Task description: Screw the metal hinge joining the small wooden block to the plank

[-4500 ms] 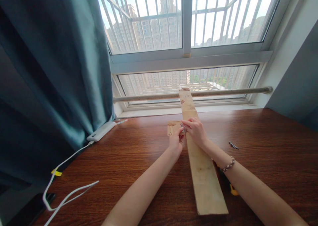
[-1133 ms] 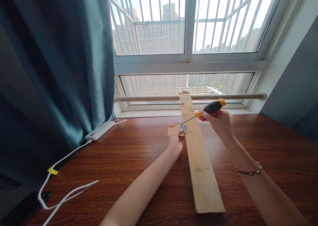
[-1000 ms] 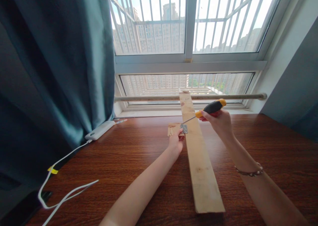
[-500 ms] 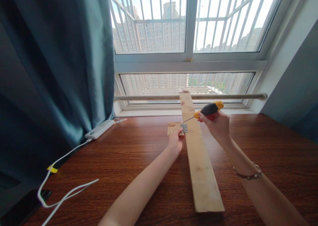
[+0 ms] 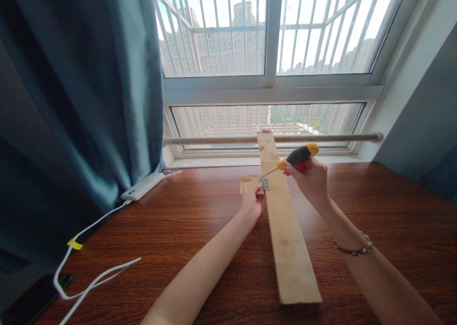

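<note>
My right hand (image 5: 310,178) is closed around a screwdriver (image 5: 300,155) with a black and yellow handle. Its thin shaft slants down to the left, and the tip meets the left part of a metal hinge (image 5: 264,184). That hinge lies across a small wooden block (image 5: 246,185) and a long wooden board (image 5: 288,234). With its fingers at the block's near edge and one fingertip on the hinge, my left hand (image 5: 253,203) grips the block. Whether a screw sits under the tip is too small to tell.
The board lies lengthwise on a dark wooden tabletop (image 5: 185,220), its far end reaching a metal rail (image 5: 321,138) by the window. To the left are a white power bank (image 5: 143,187), a white cable (image 5: 93,284) and a blue curtain (image 5: 89,77).
Both hands keep their grip, and the screwdriver tip stays at the hinge. The right hand and handle have shifted very slightly left; the whole view has also moved a little.
</note>
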`<state>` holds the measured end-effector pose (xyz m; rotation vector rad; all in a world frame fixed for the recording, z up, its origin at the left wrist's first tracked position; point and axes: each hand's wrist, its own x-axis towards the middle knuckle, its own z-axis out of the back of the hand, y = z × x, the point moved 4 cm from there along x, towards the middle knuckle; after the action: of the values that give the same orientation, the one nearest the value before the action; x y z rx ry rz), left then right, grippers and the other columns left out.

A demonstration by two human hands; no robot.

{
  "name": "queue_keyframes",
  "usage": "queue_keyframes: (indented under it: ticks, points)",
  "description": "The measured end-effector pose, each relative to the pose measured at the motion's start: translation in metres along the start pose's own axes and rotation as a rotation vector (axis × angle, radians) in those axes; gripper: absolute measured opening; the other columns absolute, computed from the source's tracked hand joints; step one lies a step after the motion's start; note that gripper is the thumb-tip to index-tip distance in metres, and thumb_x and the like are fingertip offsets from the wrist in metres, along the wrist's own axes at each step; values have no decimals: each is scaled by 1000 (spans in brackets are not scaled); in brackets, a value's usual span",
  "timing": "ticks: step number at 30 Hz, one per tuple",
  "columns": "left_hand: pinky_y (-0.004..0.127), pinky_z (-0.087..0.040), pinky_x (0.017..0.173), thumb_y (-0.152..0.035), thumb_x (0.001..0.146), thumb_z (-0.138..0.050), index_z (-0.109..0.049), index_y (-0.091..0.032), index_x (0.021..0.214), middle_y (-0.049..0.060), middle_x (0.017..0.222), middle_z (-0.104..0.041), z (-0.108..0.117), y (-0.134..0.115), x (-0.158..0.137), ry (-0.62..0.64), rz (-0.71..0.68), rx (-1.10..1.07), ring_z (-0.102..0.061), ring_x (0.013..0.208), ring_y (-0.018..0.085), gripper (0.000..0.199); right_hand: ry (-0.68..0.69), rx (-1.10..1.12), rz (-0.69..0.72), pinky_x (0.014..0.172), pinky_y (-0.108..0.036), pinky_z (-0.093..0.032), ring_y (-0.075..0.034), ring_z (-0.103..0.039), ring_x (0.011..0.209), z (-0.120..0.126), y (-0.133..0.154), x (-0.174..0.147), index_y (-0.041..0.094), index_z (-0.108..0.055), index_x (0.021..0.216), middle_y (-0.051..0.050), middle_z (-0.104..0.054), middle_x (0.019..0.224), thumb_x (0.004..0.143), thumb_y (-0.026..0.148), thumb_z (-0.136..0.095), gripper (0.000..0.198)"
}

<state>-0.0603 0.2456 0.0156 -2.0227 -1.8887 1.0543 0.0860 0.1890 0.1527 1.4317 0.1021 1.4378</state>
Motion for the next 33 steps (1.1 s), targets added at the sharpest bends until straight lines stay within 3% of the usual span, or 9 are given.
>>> queue_keyframes:
  ticks: [5,10,15,19,25,33]
  points:
    - [18,-47,50,4,69,-62,-59,-11,70,4,66,-66,2,1,2,-8,-1,-1,-59,53,10,16,-95,-26,-49,51,-28,-49,-21,-65,57,-3,-15,2,16,-66,74,-6,-69,68,65,51,-71,36]
    - [19,-45,48,5,70,-60,-60,-10,66,4,63,-65,1,1,0,-31,13,11,-56,49,9,15,100,463,-218,36,-24,-45,-14,-59,44,-10,-13,6,14,-59,93,-7,-71,80,63,45,-75,46]
    - [19,-45,50,5,70,-59,-60,-10,66,4,63,-65,-2,-1,-5,-16,6,-3,-58,52,9,16,293,660,-355,61,-32,-59,-19,-67,63,-5,-10,11,16,-62,85,-7,-71,89,49,36,-84,47]
    - [19,-45,49,5,70,-60,-60,-11,66,4,64,-66,-1,0,-3,-21,12,-7,-57,51,9,16,342,492,-295,62,-35,-59,-21,-68,65,-3,-13,10,15,-68,81,-7,-71,82,53,41,-82,41]
    - [19,-46,49,3,70,-61,-61,-11,72,3,65,-66,1,1,0,-25,1,-27,-58,52,9,15,98,-31,-111,54,-29,-52,-22,-65,55,-1,-12,7,16,-66,57,-5,-66,55,60,48,-76,34]
    - [18,-44,47,-1,67,-66,-61,-12,70,2,64,-66,3,2,0,-18,-1,-21,-57,50,8,12,115,267,-186,40,-23,-47,-17,-62,48,-10,-17,3,13,-68,76,-6,-68,62,65,41,-73,31]
